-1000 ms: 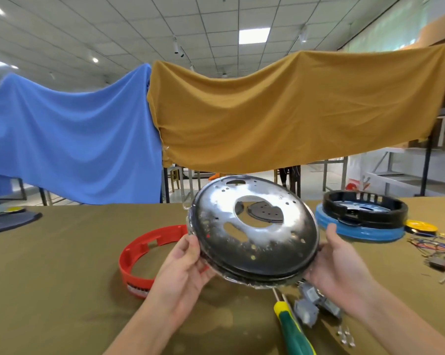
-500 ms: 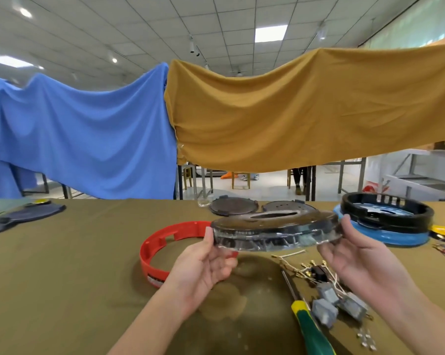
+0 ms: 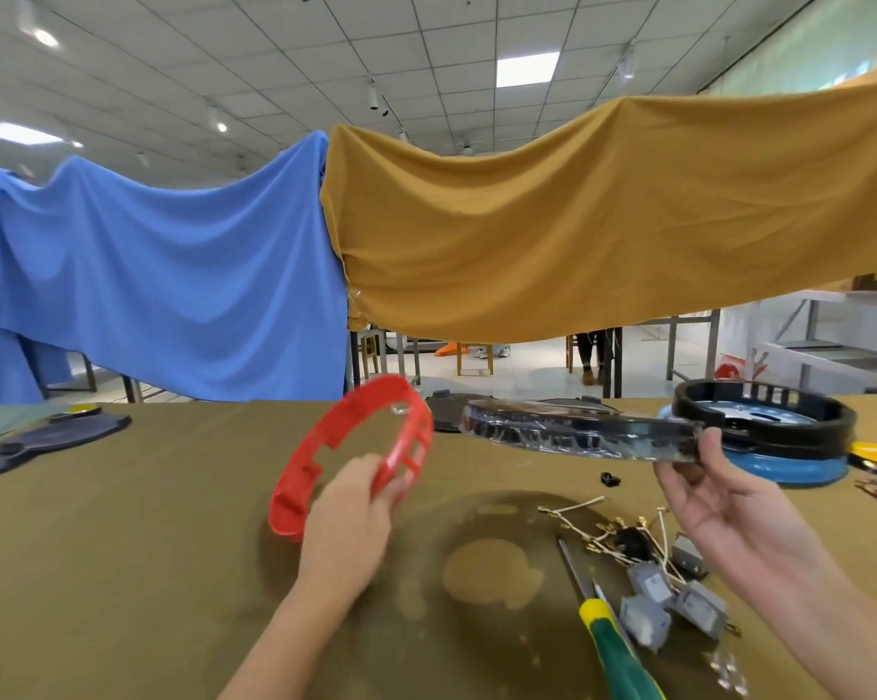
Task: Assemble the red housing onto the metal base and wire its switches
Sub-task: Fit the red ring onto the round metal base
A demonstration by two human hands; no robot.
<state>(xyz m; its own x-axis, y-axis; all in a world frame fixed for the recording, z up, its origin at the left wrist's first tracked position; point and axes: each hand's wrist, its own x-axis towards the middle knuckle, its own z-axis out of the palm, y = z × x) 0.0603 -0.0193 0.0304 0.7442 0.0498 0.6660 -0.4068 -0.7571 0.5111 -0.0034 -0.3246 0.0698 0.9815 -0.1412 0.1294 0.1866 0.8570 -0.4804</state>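
Left hand (image 3: 348, 522) grips the red housing ring (image 3: 355, 447), tilted up off the olive table (image 3: 123, 548) | right hand (image 3: 729, 507) pinches the metal base (image 3: 578, 431) by its rim, held level, apart from the ring | switches (image 3: 674, 603) and wires beside a screwdriver (image 3: 613, 644), probably loose.

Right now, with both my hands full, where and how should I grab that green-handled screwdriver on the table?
Grip the green-handled screwdriver around its thick handle, coming from above at the near edge of the table. The handle is the near end and lies flat; the thin shaft points away toward the tangle of wires and the grey switches, which crowd its right side, so the bare left side probably leaves more room.
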